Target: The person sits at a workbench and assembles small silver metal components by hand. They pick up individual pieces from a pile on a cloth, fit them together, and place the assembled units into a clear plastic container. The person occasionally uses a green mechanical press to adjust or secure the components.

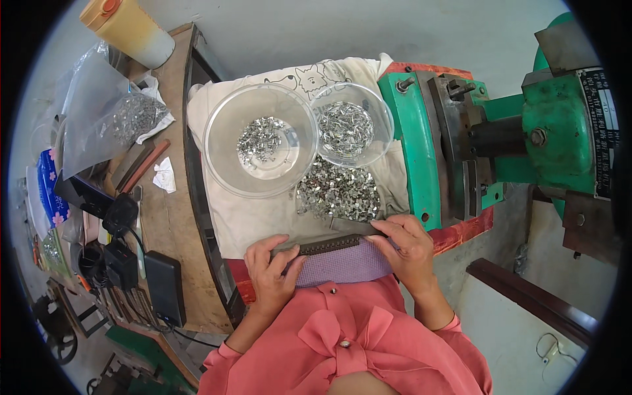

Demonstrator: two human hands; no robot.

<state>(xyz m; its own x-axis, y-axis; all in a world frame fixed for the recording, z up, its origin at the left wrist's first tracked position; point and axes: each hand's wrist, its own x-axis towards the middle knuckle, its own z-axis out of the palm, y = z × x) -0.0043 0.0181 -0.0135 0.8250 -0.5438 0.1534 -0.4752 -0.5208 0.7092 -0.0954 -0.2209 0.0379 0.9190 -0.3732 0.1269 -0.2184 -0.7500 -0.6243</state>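
Note:
A dark metal strip [329, 246] with a row of notches or teeth lies across a purple woven cloth [336, 264] at my lap. My left hand [271, 271] is closed on the strip's left end, thumb and fingers pinching it. At the other end, my right hand [409, 251] is closed with its thumb against the strip. The right fingertips also touch a flat grey metal piece [356, 226] just beyond the strip. Past it lies a loose pile of small shiny metal pieces [339, 194] on a pale cloth [232, 227].
A large clear tub [217, 164] and a smaller clear bowl [388, 125] hold small metal parts. To the right stands a green machine [421, 164]. A wooden table [158, 217] on the left bears a black power bank-like box [164, 288], bags and a yellow container [135, 36].

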